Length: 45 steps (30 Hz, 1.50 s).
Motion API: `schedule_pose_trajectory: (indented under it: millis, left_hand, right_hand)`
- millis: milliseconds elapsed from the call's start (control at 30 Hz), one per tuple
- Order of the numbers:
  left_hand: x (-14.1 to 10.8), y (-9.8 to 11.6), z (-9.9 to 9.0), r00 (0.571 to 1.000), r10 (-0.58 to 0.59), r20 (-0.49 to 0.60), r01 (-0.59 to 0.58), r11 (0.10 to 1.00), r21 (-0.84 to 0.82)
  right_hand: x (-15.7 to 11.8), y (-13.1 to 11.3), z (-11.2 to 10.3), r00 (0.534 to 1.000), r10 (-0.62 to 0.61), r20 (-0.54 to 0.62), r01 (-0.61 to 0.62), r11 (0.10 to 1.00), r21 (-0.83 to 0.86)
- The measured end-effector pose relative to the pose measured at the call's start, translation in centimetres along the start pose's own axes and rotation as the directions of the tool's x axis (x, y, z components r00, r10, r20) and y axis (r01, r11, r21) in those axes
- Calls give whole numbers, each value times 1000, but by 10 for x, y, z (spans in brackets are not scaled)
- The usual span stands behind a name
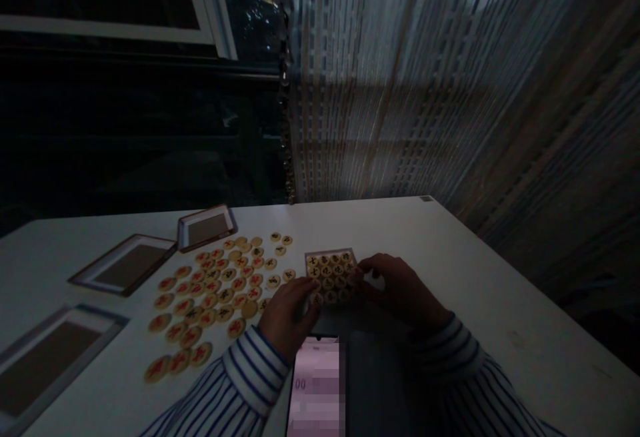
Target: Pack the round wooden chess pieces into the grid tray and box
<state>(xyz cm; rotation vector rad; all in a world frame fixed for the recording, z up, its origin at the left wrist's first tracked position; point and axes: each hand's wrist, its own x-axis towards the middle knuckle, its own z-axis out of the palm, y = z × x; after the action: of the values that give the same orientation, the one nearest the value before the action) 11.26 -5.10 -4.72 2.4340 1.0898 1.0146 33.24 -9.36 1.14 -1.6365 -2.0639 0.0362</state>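
Note:
A small box [307, 260] near the middle of the white table holds rows of round wooden pieces [326, 270] with dark characters. At the box's left front corner is my left hand [289, 310], its fingers bent over the edge; whether they grip the box or a piece cannot be made out. My right hand [400, 287] is at the box's right side, thumb and forefinger curled together at the edge, with what they hold too dark to tell. Many loose round pieces [239, 284], marked in red or black and a few blank, lie spread left of the box.
Three shallow rectangular trays or lids lie on the left: one at the back [207, 229], one behind the pieces [125, 264], one at the front left [55, 357]. A lit phone [317, 384] lies at the front edge. Beyond the table [475, 317] hangs a string curtain [380, 90].

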Motion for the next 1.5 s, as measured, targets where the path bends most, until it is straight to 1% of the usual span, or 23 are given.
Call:
schedule_pose_trajectory:
  millis: [167, 267, 433, 567, 700, 867, 1100, 1233, 1400, 1500]
  left_hand:
    - [0, -4, 3, 999, 37, 3, -37, 999, 33]
    - [0, -5, 5, 998, 56, 8, -57, 997, 43]
    - [-1, -6, 6, 998, 53, -16, -52, 997, 58]
    - [-1, -5, 4, 998, 68, 11, -68, 996, 59]
    - [0, -3, 3, 999, 41, 18, -42, 997, 63]
    - [-1, -4, 4, 999, 47, 13, -48, 998, 43]
    - [-2, -6, 4, 999, 49, 8, -49, 998, 27]
    - [-2, -5, 4, 999, 42, 12, -42, 999, 9]
    - [-2, -3, 4, 999, 32, -16, -32, 999, 12]
    - [-1, -3, 4, 999, 45, 5, -45, 999, 19]
  right_hand:
    - [-2, 7, 1, 996, -15, 88, 14, 1000, 15]
    - [-1, 7, 2, 990, 3, 138, -2, 1000, -7]
    - [0, 5, 1, 975, 33, 222, -26, 999, -33]
    - [-1, 8, 3, 975, 45, 216, -38, 999, -35]
    - [-2, 11, 5, 970, 36, 239, -33, 999, -19]
    - [-2, 11, 3, 964, 49, 262, -44, 999, -24]
    - [-1, 8, 0, 967, 30, 253, -31, 1000, -4]
    - [-1, 7, -1, 960, 27, 279, -23, 1000, -16]
    - [0, 8, 0, 954, 9, 300, -4, 1000, -17]
    - [0, 9, 1, 956, 3, 295, 0, 1000, -12]
